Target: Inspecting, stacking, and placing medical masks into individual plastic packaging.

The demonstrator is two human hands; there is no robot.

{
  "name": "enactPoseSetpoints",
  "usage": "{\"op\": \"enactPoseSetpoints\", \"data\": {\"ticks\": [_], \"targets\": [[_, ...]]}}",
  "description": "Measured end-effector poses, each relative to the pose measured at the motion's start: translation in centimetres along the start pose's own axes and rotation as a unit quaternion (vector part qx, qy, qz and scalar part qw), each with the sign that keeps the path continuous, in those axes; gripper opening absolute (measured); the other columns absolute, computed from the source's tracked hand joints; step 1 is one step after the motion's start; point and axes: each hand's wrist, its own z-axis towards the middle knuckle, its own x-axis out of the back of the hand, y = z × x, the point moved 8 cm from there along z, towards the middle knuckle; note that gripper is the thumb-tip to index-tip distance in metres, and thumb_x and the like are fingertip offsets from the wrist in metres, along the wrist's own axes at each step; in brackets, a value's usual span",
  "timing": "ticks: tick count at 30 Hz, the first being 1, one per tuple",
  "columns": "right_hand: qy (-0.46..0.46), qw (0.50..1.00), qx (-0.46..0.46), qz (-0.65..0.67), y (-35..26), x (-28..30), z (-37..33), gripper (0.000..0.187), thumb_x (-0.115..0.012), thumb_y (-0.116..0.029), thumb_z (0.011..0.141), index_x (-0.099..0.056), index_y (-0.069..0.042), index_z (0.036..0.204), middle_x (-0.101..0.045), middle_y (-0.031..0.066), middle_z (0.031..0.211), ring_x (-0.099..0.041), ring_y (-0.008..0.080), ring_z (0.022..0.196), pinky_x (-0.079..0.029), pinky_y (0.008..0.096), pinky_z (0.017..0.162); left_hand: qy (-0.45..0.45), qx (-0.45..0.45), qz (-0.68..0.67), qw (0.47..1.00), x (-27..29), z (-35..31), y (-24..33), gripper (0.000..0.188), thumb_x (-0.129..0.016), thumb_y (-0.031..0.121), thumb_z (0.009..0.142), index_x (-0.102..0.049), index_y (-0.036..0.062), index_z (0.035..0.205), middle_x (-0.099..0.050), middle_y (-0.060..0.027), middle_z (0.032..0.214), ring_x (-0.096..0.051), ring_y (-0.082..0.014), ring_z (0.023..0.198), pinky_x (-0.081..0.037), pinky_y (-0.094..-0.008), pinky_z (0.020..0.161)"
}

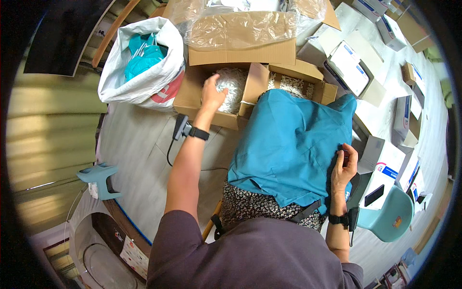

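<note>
White pieces lay in the upper-centre carton, where the left hand, loosely open, risked spilling some through hasty withdrawal; the right hand's grip could not be determined.

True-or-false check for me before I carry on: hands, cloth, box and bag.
1. The left hand is at the white pieces in a cardboard box. True.
2. The right hand is in that box too. False: it is at the right edge of the teal cloth.
3. The cloth covers much of the person's lap. True.
4. The white bag stands to the right of the box. False: it stands to the left.
5. The bag is tied shut. False: its mouth is open, showing teal material inside.
</note>
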Motion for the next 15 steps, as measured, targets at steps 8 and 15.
{"op": "enactPoseSetpoints", "data": {"ticks": [8,15], "targets": [[-0.116,0.977,0.023,-0.179,-1.2,-0.6,1.5,0.062,-0.06,-0.021,0.095,-0.036,-0.004,0.15,-0.039,0.023,0.152,-0.038,0.0383,0.139,-0.029,0.0437,0.116,-0.15,-0.156,-0.148,0.965,-5.6,-13.8,14.4,0.086,-0.064,0.036,0.095,-0.015,0.0016,0.157,-0.022,-0.022,0.161,-0.021,-0.0345,0.149,-0.02,-0.0409,0.121],[-0.169,0.975,-0.048,-0.138,-1.3,1.9,-3.7,0.061,-0.055,-0.02,0.097,-0.033,-0.003,0.152,-0.038,0.023,0.152,-0.038,0.0371,0.14,-0.028,0.0418,0.116,-0.276,0.066,-0.274,0.919,-5.2,-20.7,8.3,0.069,-0.046,0.045,0.103,-0.03,-0.0017,0.151,-0.038,-0.0249,0.152,-0.037,-0.0353,0.142,-0.028,-0.0414,0.117]]}}
